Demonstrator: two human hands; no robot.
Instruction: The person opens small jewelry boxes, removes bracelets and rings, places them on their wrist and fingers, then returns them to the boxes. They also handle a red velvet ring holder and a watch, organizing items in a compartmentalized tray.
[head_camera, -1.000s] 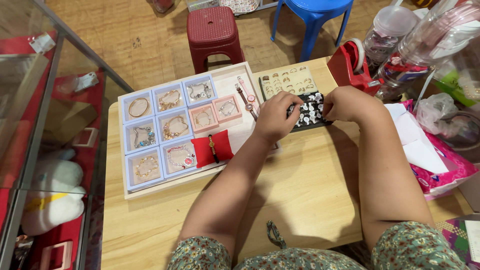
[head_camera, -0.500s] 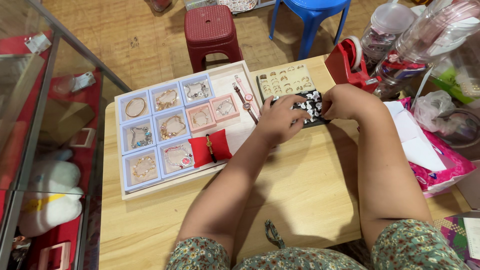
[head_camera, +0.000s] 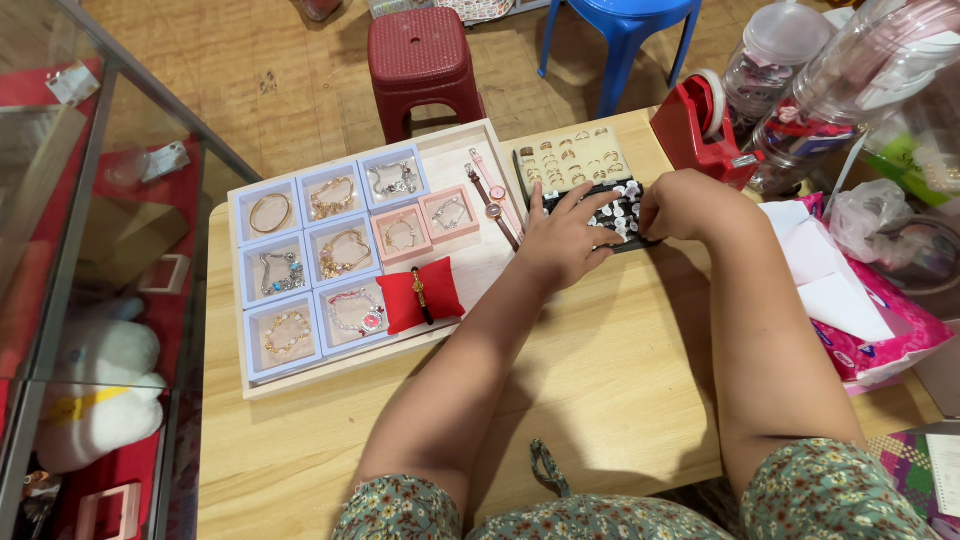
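Note:
My left hand (head_camera: 562, 240) lies flat with fingers spread on the left part of a black ring tray (head_camera: 622, 212) that holds several silver rings. My right hand (head_camera: 688, 203) is curled at the tray's right end, fingertips hidden against it; I cannot tell whether it pinches a ring. A beige ring tray (head_camera: 572, 160) with gold rings sits just behind. To the left stands a wooden tray (head_camera: 447, 152) holding several small boxes with bracelets, a red cushion (head_camera: 422, 295) with a bracelet, and two wristwatches (head_camera: 492, 197).
A red tape dispenser (head_camera: 700, 128) and clear plastic jars (head_camera: 790, 60) stand at the back right. White paper and a pink packet (head_camera: 880, 345) lie at the right. A glass display case (head_camera: 90, 280) borders the left. Red and blue stools (head_camera: 425, 60) stand behind the table.
My left hand has opened from a curled pinch over the black tray to a flat, spread-finger press on it. The right hand barely moved.

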